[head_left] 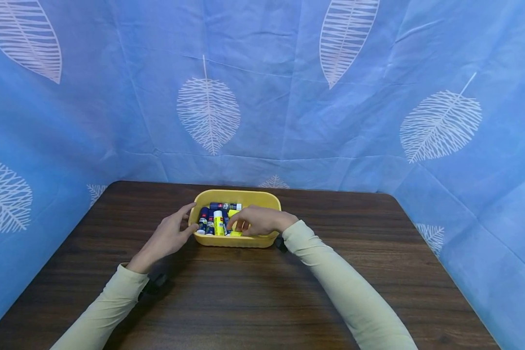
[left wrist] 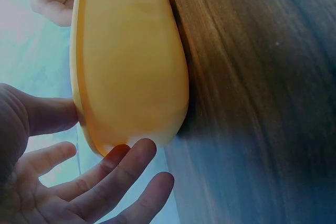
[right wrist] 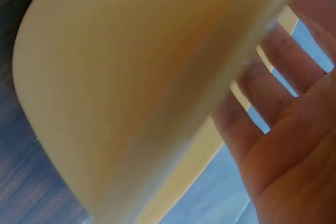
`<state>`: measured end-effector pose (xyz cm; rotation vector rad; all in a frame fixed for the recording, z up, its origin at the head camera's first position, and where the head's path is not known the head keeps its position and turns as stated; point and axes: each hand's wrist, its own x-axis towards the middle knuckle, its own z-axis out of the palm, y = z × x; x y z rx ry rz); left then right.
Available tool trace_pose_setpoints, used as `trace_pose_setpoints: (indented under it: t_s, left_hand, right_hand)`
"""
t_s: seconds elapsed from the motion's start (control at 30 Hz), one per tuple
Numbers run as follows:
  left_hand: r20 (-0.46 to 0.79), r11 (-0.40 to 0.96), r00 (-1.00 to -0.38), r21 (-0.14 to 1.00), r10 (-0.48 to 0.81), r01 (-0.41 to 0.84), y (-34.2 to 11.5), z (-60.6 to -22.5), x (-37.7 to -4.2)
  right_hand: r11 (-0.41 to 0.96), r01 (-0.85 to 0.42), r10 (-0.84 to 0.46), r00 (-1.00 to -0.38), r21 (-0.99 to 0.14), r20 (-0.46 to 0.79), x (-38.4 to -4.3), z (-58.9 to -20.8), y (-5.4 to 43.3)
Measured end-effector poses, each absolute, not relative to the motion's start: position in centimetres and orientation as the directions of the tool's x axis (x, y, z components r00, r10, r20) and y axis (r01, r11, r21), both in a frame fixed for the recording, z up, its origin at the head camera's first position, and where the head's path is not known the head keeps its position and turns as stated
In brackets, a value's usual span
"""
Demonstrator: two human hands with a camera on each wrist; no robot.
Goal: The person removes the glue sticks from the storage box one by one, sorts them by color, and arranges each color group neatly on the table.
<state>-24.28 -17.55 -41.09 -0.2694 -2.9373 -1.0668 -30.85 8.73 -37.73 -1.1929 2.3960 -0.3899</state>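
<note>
At the left, the left hand (head_left: 168, 234) spreads loosely around the left end of a yellow bin (head_left: 234, 241), thumb touching its rim, on the table's far part. Inside, dark blue tubes (head_left: 203, 219) lie left of a yellow tube (head_left: 218, 223). Farther right, the right hand (head_left: 258, 221) reaches in, fingers bent; whether they grip anything, I cannot tell.
</note>
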Motion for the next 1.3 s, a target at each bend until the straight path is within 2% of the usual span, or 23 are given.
trace_pose_setpoints:
  t_s: [0.43,0.77,1.03,1.3]
  left_hand:
    - [0.057,0.751,-0.983,0.638,0.172,0.169,-17.6,-41.1,-24.4]
    - [0.061,0.746,-0.983,0.644,0.175,0.173,-17.6,-41.1,-24.3]
    - [0.067,0.746,-0.981,0.641,0.179,0.180,-17.6,-41.1,-24.3]
    - [0.036,0.753,-0.986,0.642,0.161,0.146,-17.5,-41.0,-24.3]
  right_hand:
    - [0.563,-0.690,-0.825,-0.501,-0.455,-0.261,-30.3,-36.3,8.9]
    - [0.573,-0.683,-0.815,-0.535,-0.452,-0.224,-30.3,-36.3,9.0]
    - [0.565,-0.676,-0.807,-0.573,-0.474,-0.145,-30.0,-35.6,9.1]
    - [0.536,-0.680,-0.808,-0.584,-0.501,-0.072,-29.6,-34.1,9.3]
